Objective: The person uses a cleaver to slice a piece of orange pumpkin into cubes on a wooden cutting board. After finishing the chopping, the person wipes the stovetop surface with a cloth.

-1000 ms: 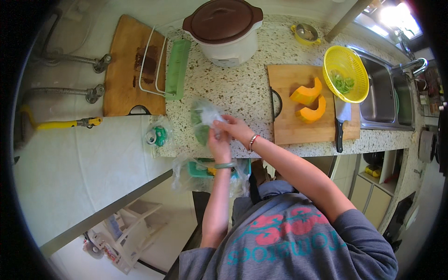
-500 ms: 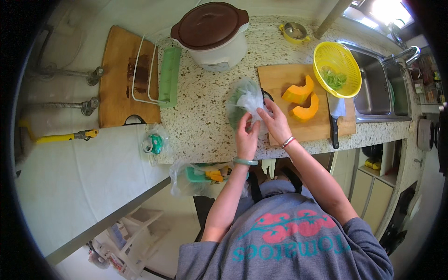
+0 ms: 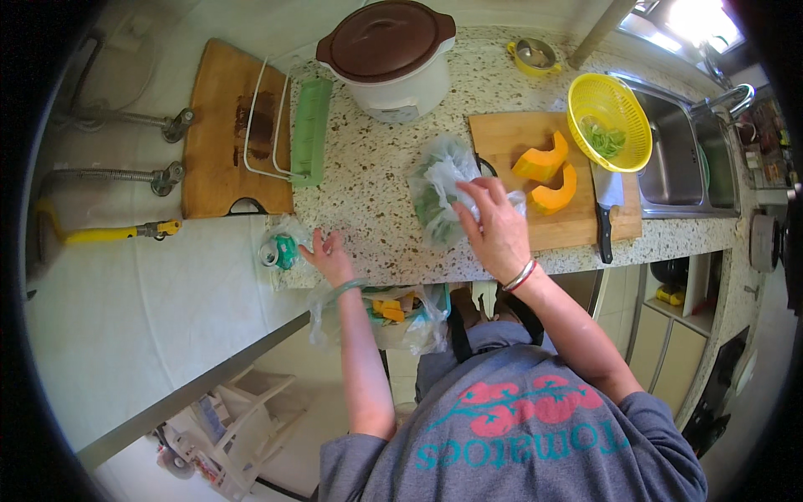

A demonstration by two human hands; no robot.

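My right hand (image 3: 498, 231) grips the gathered top of a thin clear plastic bag (image 3: 437, 201) with something green inside it, resting on the counter. My left hand (image 3: 331, 258) is at the counter's front edge, its fingers apart and holding nothing. Close to its fingertips lies a green can (image 3: 285, 251) in clear plastic. To the right of the bag, two curved pumpkin pieces (image 3: 540, 159) and a black-handled kitchen knife (image 3: 606, 219) lie on a wooden cutting board (image 3: 510, 134).
A yellow basket (image 3: 642, 134) with green slices stands by the sink (image 3: 674, 159). Behind are a white cooker (image 3: 401, 100) with a brown lid and a small yellow bowl (image 3: 533, 57). A bag-lined bin (image 3: 439, 294) with orange scraps hangs below the edge.
My left hand has let go of the plastic bag and moved left toward the can, fingers spreading. My right hand stays at the bag's top.
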